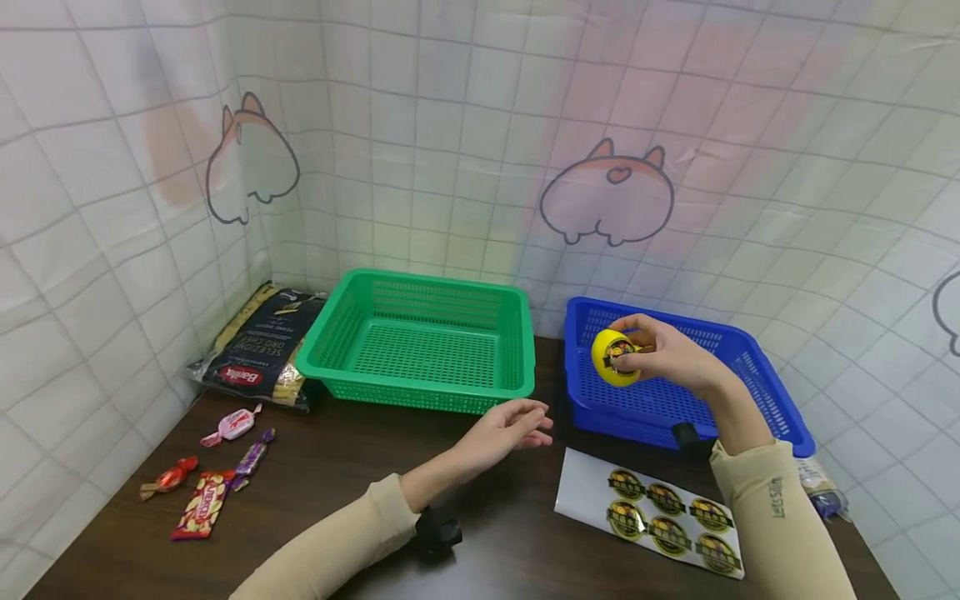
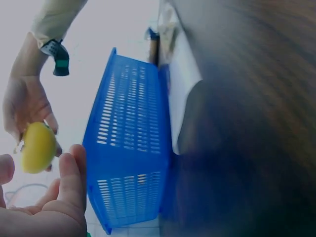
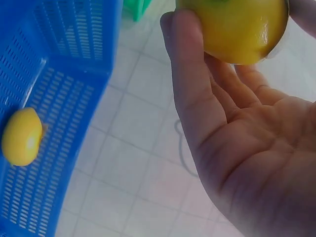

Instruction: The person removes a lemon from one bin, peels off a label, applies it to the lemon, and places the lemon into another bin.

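Note:
My right hand (image 1: 669, 360) grips a yellow lemon (image 1: 617, 379) between thumb and fingers, above the blue basket (image 1: 626, 427). A round black-and-gold sticker (image 1: 620, 357) shows on the lemon's side facing me. The right wrist view shows a second lemon (image 3: 23, 137) lying in the blue basket; in the head view it is hidden. My left hand (image 1: 501, 433) is in front of the green basket (image 1: 420, 392), fingers relaxed and holding nothing. On the table before the blue basket lies a white sheet (image 1: 588, 487) bearing several matching round stickers (image 1: 670, 535).
At the back left lies a Barilla pasta bag (image 1: 262, 350), against the green basket. Wrapped candies (image 1: 234, 425) and a red snack packet (image 1: 204, 505) lie at the table's left. Another clear packet (image 1: 821, 487) pokes out beside the blue basket. A tiled curtain (image 1: 450, 167) hangs behind.

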`<state>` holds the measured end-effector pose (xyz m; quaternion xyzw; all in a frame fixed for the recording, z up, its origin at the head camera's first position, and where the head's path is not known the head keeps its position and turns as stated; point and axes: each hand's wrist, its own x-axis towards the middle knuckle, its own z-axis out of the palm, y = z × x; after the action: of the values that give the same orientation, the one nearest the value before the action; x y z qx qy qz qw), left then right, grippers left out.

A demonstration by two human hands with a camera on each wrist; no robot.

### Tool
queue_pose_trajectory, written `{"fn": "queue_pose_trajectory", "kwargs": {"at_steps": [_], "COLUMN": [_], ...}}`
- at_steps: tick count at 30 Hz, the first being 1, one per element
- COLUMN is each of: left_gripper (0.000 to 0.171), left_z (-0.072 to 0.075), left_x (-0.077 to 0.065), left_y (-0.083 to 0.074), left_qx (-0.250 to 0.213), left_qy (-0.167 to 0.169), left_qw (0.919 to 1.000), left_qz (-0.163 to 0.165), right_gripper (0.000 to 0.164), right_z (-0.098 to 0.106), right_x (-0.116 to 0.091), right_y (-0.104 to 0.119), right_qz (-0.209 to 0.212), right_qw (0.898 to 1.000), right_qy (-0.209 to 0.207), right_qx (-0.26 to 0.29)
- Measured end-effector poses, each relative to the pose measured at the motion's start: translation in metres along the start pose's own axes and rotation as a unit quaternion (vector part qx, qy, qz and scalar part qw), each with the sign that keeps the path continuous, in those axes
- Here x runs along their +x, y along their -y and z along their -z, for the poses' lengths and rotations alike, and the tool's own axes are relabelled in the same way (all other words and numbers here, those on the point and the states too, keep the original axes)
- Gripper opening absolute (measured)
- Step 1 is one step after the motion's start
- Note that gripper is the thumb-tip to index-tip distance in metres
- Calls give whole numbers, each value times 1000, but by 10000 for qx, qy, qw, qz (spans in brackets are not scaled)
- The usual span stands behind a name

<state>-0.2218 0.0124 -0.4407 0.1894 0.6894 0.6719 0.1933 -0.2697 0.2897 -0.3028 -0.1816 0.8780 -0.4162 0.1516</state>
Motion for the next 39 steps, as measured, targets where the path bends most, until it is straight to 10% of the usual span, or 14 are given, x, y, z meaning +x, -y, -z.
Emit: {"fn": "queue_pose_trajectory", "kwargs": {"at_steps": [23,39], "left_gripper": [70,54], "left_z": [-19,-48], "left_x": [57,77], "left_y": [-20,-6], "left_qx": [-485,-489], "left_qy": [41,-1167], "left_qw": [9968,9887], "left_qz": [627,804], "right_gripper": [69,70], "right_z": [47,43], "right_x": [49,71], "right_y": [-28,-75], "right_qz": [-324,-849], "right_qw": [9909,9902], "right_qy": [444,-7], "right_qx": [-1227,-1106]}}
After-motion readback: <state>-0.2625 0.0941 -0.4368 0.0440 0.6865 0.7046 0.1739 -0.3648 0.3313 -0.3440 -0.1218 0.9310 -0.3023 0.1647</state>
